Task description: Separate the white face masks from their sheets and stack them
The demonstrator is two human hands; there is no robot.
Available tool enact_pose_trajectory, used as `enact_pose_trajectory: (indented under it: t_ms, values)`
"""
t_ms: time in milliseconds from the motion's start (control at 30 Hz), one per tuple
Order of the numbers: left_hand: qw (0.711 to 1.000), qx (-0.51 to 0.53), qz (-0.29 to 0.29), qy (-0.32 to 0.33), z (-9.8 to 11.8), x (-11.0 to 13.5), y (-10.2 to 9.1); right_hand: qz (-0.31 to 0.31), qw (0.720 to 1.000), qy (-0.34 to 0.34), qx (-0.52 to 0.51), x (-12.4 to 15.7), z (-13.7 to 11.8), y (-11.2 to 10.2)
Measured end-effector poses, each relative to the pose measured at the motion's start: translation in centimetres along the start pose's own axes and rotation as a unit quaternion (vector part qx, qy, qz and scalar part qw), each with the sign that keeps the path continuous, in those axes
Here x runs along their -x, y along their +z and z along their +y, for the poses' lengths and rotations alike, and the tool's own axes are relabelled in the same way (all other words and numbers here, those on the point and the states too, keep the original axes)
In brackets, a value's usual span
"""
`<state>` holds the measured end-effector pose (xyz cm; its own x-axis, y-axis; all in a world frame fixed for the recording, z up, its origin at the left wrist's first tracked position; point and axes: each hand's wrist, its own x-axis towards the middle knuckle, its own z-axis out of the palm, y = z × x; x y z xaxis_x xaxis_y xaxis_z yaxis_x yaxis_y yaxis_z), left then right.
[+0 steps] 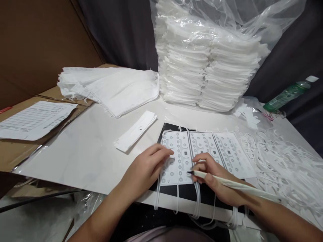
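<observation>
My left hand (147, 168) lies flat, fingers stretched, on the left edge of a white punched sheet (180, 158) with round cut-outs. Two more such sheets (227, 151) lie beside it to the right, all on a black mat (168, 128). My right hand (214, 178) pinches a long white pen-like tool (234, 184), its dark tip touching the first sheet near its lower right. Thin white strips hang from the sheets over the table's front edge.
A small stack of white strips (136, 131) lies left of the mat. Behind are a spread pile of white sheets (111, 85) and bagged stacks (209, 67). White scrap strips (285, 161) litter the right. A green bottle (287, 94), a printed form (35, 117).
</observation>
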<state>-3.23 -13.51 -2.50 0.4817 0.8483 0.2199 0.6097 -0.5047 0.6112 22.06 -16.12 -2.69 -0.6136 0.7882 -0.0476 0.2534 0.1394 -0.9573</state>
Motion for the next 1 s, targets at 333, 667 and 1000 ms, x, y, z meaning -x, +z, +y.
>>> enact_pose_trajectory:
  t_ms: [333,667,1000]
  values:
    - [0.987,-0.108,-0.115,0.035,0.0,0.0,1.2,-0.011,0.995,0.012,0.103,0.0,0.2,-0.2]
    - [0.981,-0.141,-0.111,0.073,-1.0,-0.2,1.0,0.02,0.992,0.041,0.116,-0.7,-0.4,0.1]
    - [0.976,-0.155,-0.123,0.092,-0.5,-0.1,1.0,-0.009,0.989,0.016,0.15,-0.7,-0.4,0.3]
